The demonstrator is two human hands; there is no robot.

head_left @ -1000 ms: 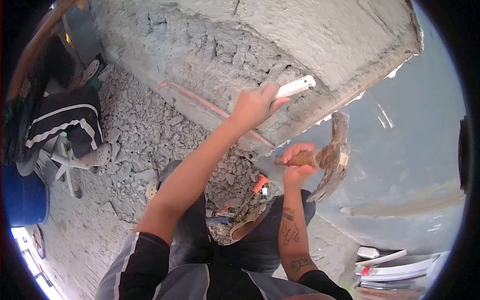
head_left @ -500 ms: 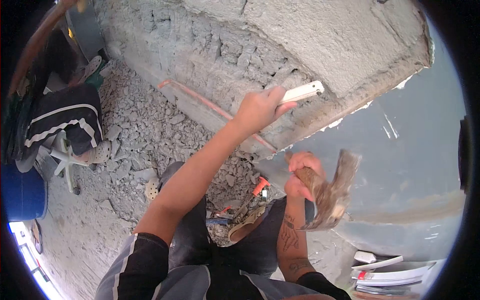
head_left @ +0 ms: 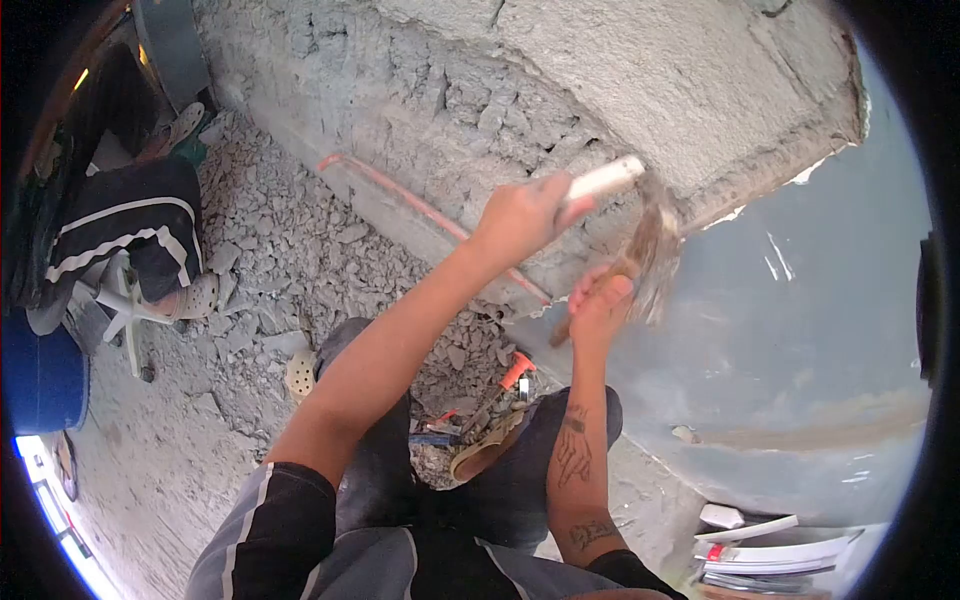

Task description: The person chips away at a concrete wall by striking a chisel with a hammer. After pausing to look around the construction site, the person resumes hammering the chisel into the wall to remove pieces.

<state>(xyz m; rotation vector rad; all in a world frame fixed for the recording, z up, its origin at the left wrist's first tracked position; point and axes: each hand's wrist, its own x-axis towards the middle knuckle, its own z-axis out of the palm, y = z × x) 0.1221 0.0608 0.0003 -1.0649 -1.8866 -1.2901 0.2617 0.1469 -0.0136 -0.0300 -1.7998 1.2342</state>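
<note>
My left hand (head_left: 520,220) is closed around a white-handled tool (head_left: 608,178), its holed end sticking out to the right and the rest of it hidden by my fingers and the wall. Gripped in my right hand (head_left: 602,303) is a hammer with a wooden handle (head_left: 562,332). The hammer head (head_left: 655,245), smeared by motion, is right by the white end of the tool. Behind both hands lies rough, chipped concrete (head_left: 470,100), with an orange-red pipe (head_left: 400,192) running along its lower part.
Grey rubble (head_left: 290,230) covers the floor along the wall. An orange-handled tool (head_left: 518,370) lies between my feet. Another person's striped clothing (head_left: 130,225) shows at left, above a blue drum (head_left: 45,380). White curved strips (head_left: 780,550) are stacked at lower right, beside a smooth grey surface (head_left: 800,330).
My right hand has swung the hammer up and left, bringing its head close to the white tool's end. My left hand stays in nearly the same place.
</note>
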